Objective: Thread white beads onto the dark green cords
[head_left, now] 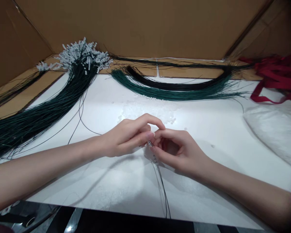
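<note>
In the middle of the white board, my left hand (133,137) and my right hand (178,150) meet with their fingertips close together. Both pinch the upper end of a few thin dark wires (163,184), my left thumb just above my right one. The wires hang from my fingertips toward the board's front edge. Small pale bits show on them near the pinch, though my fingers partly cover that end. Behind my hands, many tiny white beads (147,110) lie scattered on the board.
At left lies a thick bundle of green wires (70,94) with white beaded tips (83,56). Curved green wires (179,94) and black wires (174,85) lie at the back. Red ribbon (276,77) and a clear plastic bag (276,129) sit right. Cardboard walls (145,29) stand behind.
</note>
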The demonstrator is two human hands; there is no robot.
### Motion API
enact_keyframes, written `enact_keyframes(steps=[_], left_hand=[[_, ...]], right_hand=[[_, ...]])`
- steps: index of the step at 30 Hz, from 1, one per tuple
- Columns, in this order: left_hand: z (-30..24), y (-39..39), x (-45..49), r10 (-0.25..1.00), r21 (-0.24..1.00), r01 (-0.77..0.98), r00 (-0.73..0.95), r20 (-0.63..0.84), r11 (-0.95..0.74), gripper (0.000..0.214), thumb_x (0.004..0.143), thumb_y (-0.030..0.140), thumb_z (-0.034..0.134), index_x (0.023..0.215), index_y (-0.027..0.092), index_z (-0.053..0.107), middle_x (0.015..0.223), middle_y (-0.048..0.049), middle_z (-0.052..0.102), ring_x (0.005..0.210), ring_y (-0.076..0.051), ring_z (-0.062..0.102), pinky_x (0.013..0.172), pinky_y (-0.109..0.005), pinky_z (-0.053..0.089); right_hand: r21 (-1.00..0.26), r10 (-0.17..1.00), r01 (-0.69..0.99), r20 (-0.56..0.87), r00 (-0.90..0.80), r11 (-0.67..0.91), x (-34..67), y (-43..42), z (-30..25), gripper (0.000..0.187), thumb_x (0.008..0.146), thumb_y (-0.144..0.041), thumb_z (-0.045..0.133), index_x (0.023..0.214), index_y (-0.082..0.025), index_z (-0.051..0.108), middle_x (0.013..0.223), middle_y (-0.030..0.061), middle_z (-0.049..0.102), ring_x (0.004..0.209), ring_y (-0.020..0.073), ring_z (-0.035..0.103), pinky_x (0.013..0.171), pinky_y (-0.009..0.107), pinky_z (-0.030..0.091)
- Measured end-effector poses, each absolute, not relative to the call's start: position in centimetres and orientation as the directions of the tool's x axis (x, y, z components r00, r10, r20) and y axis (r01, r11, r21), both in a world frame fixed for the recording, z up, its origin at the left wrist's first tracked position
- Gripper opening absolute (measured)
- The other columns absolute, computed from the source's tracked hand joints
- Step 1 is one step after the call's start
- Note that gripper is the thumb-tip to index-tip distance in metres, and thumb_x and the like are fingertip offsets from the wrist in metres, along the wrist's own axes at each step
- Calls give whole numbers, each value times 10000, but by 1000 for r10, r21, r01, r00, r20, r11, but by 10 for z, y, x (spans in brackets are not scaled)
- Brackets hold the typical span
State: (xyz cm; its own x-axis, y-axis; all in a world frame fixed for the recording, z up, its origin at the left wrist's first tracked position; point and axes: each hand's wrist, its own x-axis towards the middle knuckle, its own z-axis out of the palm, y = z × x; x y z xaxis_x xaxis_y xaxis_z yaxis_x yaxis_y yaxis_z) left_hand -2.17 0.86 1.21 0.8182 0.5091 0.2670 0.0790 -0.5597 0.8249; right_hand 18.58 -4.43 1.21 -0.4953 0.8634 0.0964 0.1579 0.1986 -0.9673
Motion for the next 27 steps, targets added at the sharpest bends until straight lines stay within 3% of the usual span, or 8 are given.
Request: enact_keyframes(steps=[8, 16, 22, 27], left_hand=[[11, 8, -20, 489, 828, 32, 820, 298, -559, 332, 982, 208, 530, 1304, 173, 458, 650, 62, 499, 544, -78, 463, 533, -200, 367], [8, 10, -22, 469, 833, 41, 841, 269, -551, 332, 992, 211, 504, 1319, 192, 446, 704, 24, 575, 640, -120, 581, 599, -233, 427], [8, 9, -22, 435, 818, 19, 853, 286, -575, 267, 986, 150, 504, 1248, 184, 465, 830, -30, 656, 721, -130, 630, 618, -230, 451], [8, 11, -21, 432, 800, 14, 847, 309, -600, 276, 973, 128, 523, 1240, 174, 472, 807, -15, 638, 692, -113, 617, 607, -216, 453]], right_hand=[[-956, 870, 204, 88, -486, 210, 186, -44, 9, 49, 875, -127, 586, 863, -151, 627, 699, -17, 540, 603, 101, 472, 545, 248, 399], [-970, 862, 145, 98, -497, 194, 187, -45, 6, 36, 908, -177, 590, 882, -159, 607, 785, 12, 582, 647, 121, 497, 567, 274, 415], [-971, 877, 141, 108, -469, 195, 187, -45, 6, 90, 851, -92, 613, 896, -167, 591, 755, -12, 542, 651, 123, 484, 568, 277, 405], [-971, 876, 135, 113, -469, 197, 187, -45, 6, 119, 839, -65, 605, 878, -172, 571, 741, -28, 521, 643, 110, 481, 558, 261, 404]])
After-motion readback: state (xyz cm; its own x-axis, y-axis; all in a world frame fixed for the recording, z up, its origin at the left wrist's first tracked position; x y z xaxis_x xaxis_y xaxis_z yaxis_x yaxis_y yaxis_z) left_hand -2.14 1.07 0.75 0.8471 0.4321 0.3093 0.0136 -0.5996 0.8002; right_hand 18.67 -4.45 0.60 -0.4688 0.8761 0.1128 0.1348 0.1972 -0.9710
